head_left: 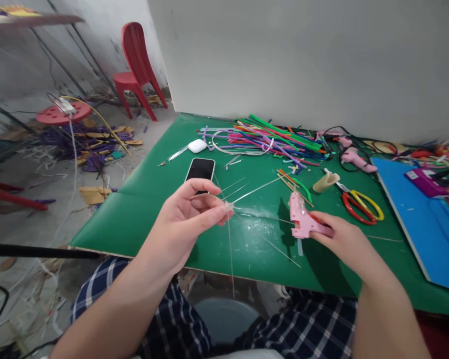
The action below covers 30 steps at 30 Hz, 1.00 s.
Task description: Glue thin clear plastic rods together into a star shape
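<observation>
My left hand [189,219] pinches a bundle of thin clear sticks [243,197] joined at one glued knot, the sticks fanning out over the green table [142,199]. My right hand [340,239] grips a pink glue gun [301,219], its nozzle pointing up and away, a short way right of the knot. A black phone [200,170] lies just beyond my left hand.
A heap of coloured sticks [269,139] lies at the table's back. Red and yellow scissors [361,204], a tape roll [325,182], a second pink glue gun [355,159] and a blue board [426,224] sit to the right. White earbud case [197,145]. Red chair [138,70] on the littered floor.
</observation>
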Each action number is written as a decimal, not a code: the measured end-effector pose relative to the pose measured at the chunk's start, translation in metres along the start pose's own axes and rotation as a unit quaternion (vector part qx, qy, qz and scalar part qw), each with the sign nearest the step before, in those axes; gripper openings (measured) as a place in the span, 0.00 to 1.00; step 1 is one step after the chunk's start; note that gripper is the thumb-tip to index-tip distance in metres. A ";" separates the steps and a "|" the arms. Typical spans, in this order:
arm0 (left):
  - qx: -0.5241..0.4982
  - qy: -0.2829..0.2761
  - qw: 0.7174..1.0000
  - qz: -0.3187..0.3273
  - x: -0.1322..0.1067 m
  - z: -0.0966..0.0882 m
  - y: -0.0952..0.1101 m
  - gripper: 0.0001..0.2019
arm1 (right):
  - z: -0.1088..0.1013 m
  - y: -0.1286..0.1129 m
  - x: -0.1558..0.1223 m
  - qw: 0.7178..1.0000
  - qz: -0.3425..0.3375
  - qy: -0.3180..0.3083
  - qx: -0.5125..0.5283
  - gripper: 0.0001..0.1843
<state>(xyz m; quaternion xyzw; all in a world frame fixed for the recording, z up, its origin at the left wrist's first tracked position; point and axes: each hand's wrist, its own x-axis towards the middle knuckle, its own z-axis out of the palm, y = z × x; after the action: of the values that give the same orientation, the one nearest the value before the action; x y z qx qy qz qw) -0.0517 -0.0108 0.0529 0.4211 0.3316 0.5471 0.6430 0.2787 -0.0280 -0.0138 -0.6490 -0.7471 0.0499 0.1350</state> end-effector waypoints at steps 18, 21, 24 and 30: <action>0.043 -0.034 0.998 0.015 -0.009 0.003 -0.007 0.09 | -0.039 -0.098 -0.016 0.963 -0.170 0.053 0.201 0.18; 0.073 -0.042 0.996 0.023 -0.010 0.006 -0.010 0.09 | -0.042 -0.108 -0.015 0.962 -0.170 0.083 0.196 0.13; 0.113 -0.045 0.992 0.035 -0.010 0.008 -0.011 0.09 | -0.048 -0.114 -0.014 0.964 -0.175 0.109 0.169 0.11; 0.168 -0.065 0.983 0.045 -0.012 0.010 -0.014 0.09 | -0.052 -0.125 -0.011 0.966 -0.199 0.118 0.118 0.08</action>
<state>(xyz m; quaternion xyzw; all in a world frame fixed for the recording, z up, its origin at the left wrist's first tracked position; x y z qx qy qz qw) -0.0392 -0.0253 0.0438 0.5718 0.3570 0.4836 0.5583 0.1743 -0.0634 0.0652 -0.4681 -0.8287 0.0328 0.3050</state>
